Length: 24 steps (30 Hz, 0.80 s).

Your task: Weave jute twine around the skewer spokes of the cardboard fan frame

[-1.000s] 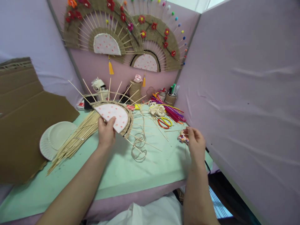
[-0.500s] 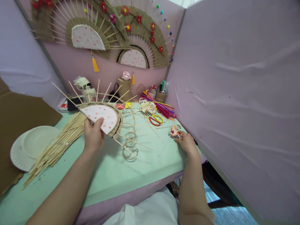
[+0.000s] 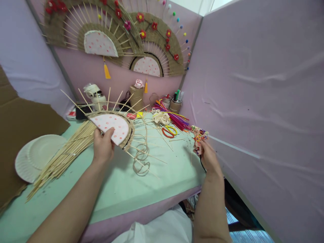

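Note:
My left hand (image 3: 103, 146) grips a half-round fan (image 3: 113, 125) by its white, pink-spotted centre, thumb on the front. Thin wooden sticks radiate from its twine-wrapped rim, and a loose length of twine (image 3: 141, 157) trails from it in loops over the table. In my right hand (image 3: 209, 155) is a glue gun (image 3: 198, 136) with a colourful flowery pattern, raised above the table's right edge. A pale, straight glue stick (image 3: 234, 146) juts out behind it, and a black cord hangs below. My fingers wrap its handle, partly hidden.
A bundle of thin sticks (image 3: 63, 155) and white paper plates (image 3: 25, 160) lie at left beside brown cardboard (image 3: 27, 125). Scissors (image 3: 169, 131), pipe cleaners (image 3: 178, 118), a twine spool (image 3: 136, 98) and a bottle (image 3: 95, 96) stand or lie behind. Finished fans (image 3: 157, 30) hang on the pink wall.
My right hand has lifted the glue gun off the table, up and to the right, and turned it. The left hand still holds the fan almost unmoved; the view has shifted slightly.

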### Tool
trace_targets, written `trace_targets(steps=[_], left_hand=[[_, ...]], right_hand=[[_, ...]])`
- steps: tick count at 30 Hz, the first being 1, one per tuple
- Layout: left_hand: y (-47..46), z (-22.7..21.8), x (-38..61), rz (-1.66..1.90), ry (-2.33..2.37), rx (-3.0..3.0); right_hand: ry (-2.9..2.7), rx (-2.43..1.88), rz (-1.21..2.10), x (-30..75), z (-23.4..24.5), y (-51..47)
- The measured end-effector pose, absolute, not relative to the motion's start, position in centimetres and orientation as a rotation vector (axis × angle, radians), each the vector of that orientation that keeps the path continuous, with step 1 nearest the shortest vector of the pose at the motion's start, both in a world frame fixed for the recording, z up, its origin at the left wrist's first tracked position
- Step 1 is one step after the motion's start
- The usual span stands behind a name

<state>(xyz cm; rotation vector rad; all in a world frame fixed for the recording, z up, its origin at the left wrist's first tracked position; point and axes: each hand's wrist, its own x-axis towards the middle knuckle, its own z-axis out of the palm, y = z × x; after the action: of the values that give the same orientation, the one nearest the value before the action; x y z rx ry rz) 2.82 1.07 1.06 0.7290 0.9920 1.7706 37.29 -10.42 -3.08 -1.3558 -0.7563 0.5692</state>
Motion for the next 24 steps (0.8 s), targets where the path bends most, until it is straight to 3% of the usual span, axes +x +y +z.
trace_targets(steps=[7,15,24], left_hand=[[1.3,0.4,2.7,1.783,0.989,0.752],[1.7,-0.6,2.3,1.831,1.017,0.901],[2.1,-2.0,1.9,1.859,1.039,1.101]], right_hand=[[-0.809,-1.144,1.053,33.5,-1.0,-11.2],[-1.176,-1.531,0.936,29.8,0.9,-13.2],[-1.567,-1.520,0.918,25.7,1.6,-12.8]])
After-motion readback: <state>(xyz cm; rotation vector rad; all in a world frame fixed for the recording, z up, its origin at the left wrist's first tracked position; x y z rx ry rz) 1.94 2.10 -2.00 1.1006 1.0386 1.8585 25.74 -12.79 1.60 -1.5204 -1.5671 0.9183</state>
